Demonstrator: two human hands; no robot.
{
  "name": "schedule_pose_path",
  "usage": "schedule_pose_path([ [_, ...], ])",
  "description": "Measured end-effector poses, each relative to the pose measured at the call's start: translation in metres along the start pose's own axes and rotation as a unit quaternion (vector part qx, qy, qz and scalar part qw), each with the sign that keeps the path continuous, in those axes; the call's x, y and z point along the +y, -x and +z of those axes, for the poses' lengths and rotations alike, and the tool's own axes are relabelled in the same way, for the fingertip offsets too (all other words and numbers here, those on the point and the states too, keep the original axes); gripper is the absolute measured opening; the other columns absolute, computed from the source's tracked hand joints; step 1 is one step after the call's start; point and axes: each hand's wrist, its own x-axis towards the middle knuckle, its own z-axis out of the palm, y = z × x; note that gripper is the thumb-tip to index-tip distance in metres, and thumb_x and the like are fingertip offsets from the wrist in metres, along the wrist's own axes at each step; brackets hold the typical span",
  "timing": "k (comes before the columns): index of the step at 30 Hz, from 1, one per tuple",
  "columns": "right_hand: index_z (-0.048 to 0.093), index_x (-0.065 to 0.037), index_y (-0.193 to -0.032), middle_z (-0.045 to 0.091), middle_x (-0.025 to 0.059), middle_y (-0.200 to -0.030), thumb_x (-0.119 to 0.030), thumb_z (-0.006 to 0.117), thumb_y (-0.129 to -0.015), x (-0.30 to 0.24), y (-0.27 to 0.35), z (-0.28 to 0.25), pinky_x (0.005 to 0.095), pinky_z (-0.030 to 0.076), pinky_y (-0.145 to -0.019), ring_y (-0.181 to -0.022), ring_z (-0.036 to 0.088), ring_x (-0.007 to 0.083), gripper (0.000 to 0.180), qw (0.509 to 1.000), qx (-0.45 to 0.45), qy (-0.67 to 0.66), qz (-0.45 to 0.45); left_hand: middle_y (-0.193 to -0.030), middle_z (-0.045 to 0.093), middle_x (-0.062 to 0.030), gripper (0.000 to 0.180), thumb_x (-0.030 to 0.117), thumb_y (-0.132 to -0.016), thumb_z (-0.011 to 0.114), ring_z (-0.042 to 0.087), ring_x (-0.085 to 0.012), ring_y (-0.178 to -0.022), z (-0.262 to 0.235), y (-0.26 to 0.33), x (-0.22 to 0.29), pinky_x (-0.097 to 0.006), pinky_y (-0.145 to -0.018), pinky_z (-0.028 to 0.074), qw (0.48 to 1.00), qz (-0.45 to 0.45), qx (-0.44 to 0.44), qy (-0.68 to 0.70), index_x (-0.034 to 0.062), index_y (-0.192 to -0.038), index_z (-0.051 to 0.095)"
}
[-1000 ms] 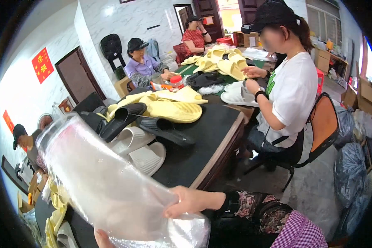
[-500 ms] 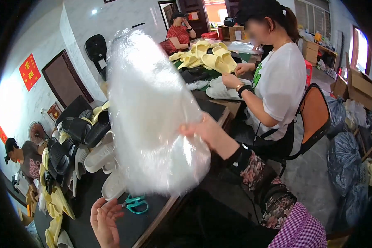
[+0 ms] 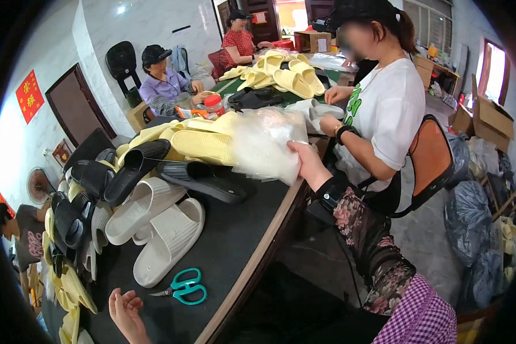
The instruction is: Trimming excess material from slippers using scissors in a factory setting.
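Observation:
My right hand (image 3: 308, 163) grips a clear plastic bag (image 3: 264, 146) by its near right edge, out over the table's right side. The bag looks crumpled and blurred, and it covers the end of a yellow slipper (image 3: 203, 146). My left hand (image 3: 127, 315) is low over the near table, empty, its fingers loosely bent and apart. Beyond it lie scissors with teal handles (image 3: 186, 285), apart from the hand. Light grey slippers (image 3: 169, 243) rest just past the scissors, and black slippers (image 3: 198, 179) lie among the pile behind.
The dark table (image 3: 235, 243) has a wooden edge on its right. More slippers heap along its left side. A co-worker in white (image 3: 384, 114) handles grey slippers at the right; others sit farther back. A red-lidded jar (image 3: 214, 104) stands beyond the pile. Grey bags (image 3: 470, 218) fill the right floor.
The bag has gone from large and raised before me to lower and farther off, uncovering the slippers behind it. My right hand keeps its grip; my left hand has dropped slightly down and left.

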Motion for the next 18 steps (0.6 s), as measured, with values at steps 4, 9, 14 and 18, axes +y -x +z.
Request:
schedule_pose_path([
  [4,0.052,0.004,-0.109,0.060,0.0134,-0.101,-0.010,0.054,-0.085,0.006,-0.003,0.000,0.0394,0.049,-0.084,-0.091,0.061,0.0256,0.028,0.999,0.029,0.031,0.006,-0.077,0.064,-0.0098,0.023,0.023,-0.094,0.050,0.059,-0.0150,-0.057,0.006,0.012,0.007,-0.026,-0.049,0.048,1.000,0.001,0.012,-0.012,0.0050,-0.108,0.051],
  [9,0.050,0.006,-0.116,0.060,0.0143,-0.106,-0.009,0.053,-0.086,0.000,0.005,-0.003,0.0378,0.049,-0.083,-0.094,0.060,0.0259,0.034,0.999,0.041,0.015,-0.006,-0.137,0.036,-0.0202,0.058,0.022,-0.092,0.053,0.043,-0.0289,-0.119,0.002,0.021,0.020,-0.038,-0.095,0.041,0.984,-0.155,-0.084,-0.014,-0.0017,-0.138,0.027],
  [14,0.052,0.007,-0.114,0.061,0.0144,-0.104,-0.010,0.056,-0.085,0.007,0.002,0.002,0.0376,0.050,-0.080,-0.091,0.061,0.0264,0.034,0.998,0.034,0.022,-0.046,-0.072,0.062,-0.0095,0.022,0.021,-0.093,0.051,0.059,-0.0146,-0.055,0.015,0.024,0.012,-0.025,-0.047,0.047,0.999,-0.045,0.003,0.001,0.0044,-0.108,0.052],
  [18,0.052,0.009,-0.114,0.060,0.0164,-0.103,-0.009,0.058,-0.083,0.004,-0.004,-0.015,0.0374,0.051,-0.078,-0.089,0.061,0.0280,0.035,0.997,0.051,0.030,-0.053,-0.073,0.062,-0.0119,0.020,0.018,-0.093,0.049,0.059,-0.0156,-0.055,0.018,0.024,0.009,-0.025,-0.049,0.048,0.998,-0.053,-0.021,0.027,0.0033,-0.105,0.052],
])
